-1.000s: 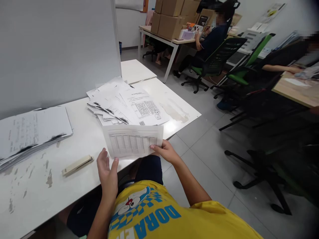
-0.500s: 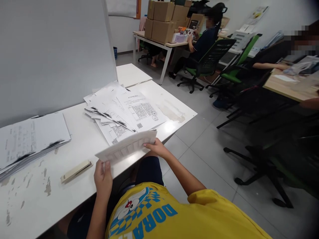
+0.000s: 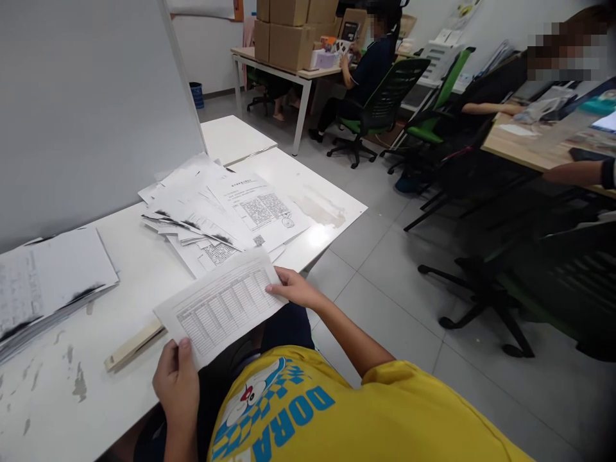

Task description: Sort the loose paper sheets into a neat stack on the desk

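Observation:
A sheet of paper printed with a table (image 3: 226,308) is held over the front edge of the white desk, its printed side facing me. My left hand (image 3: 178,375) is closed on its lower left corner, thumb on top. At the right edge, my right hand (image 3: 293,287) pinches the sheet, also thumb on top. Whether it is one sheet or several together, I cannot tell. Just left of the sheet lies a cream stapler (image 3: 128,350), its right end partly covered. Behind the sheet, loose printed papers (image 3: 192,205) lie in an untidy heap.
A neater paper stack (image 3: 67,269) lies at the desk's left. A grey-white panel (image 3: 91,109) stands along the back of the white desk (image 3: 332,192). Office chairs (image 3: 380,96) and two people at other tables are to the right; cardboard boxes (image 3: 289,45) stand on the far table.
The sheet has tipped from nearly edge-on to face me, so its printed table shows. Both hands moved slightly left in view, and the whole view shifted a little.

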`<state>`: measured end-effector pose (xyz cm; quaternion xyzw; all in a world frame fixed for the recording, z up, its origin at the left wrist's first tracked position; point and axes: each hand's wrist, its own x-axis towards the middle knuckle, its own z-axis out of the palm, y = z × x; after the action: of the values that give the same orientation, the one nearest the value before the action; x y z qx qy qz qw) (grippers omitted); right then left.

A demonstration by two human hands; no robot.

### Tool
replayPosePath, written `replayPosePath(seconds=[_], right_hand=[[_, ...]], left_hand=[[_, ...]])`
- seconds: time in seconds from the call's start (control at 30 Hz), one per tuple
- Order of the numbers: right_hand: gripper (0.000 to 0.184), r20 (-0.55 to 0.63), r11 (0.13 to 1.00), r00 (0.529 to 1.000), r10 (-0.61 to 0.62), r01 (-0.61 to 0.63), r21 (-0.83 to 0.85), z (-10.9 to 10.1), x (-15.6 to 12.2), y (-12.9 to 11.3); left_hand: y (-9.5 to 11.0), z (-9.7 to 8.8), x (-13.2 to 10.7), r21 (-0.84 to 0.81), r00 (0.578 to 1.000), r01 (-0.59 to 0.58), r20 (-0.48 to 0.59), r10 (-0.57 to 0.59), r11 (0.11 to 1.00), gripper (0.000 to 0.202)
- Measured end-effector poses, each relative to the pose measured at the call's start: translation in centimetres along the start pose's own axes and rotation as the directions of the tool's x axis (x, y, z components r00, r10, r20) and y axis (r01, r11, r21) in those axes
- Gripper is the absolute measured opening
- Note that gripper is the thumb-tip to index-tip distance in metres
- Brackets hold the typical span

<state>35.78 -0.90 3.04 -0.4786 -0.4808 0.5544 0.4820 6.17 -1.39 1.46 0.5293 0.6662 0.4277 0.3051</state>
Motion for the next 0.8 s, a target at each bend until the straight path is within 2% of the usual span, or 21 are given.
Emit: replayPosePath(seconds=[0.13,0.27,0.33,0.5,0.8], right_hand=[[0.054,0.027,0.999,0.999,0.04,-0.041,0.022,0.8,0.4,0.1],[0.039,0.037,0.994,0.996,0.079,-0.076,-0.081,1.1,0.7,0.4],[0.032,0.046,0.987,0.993,0.105,-0.099,-0.129,1.2,0.8,0.3],[0.028,0.033,0.971,0.981,0.193,-0.186,-0.153,1.6,1.0,0.0],[0.025,-0.057,0.944,0.991,0.122,-0.133,-0.3,1.8,1.6,0.4]], left_hand=[[-0.3,-0.8,-0.1,-0.102,0.984,0.17,0.078,-0.163,0.98,0.048],[-0.8,-1.8,-0.1,-0.133,0.959,0.28,0.091,-0.27,0.951,0.058],[-0.9,-2.3,0.1,-0.088,0.947,0.307,0.124,-0.295,0.948,0.065],[-0.9,-3.1,0.9,0.087,0.945,0.221,0.228,-0.236,0.971,0.074],[-1.0,-3.0,1.6,0.21,0.931,0.148,0.299,-0.207,0.966,0.081]])
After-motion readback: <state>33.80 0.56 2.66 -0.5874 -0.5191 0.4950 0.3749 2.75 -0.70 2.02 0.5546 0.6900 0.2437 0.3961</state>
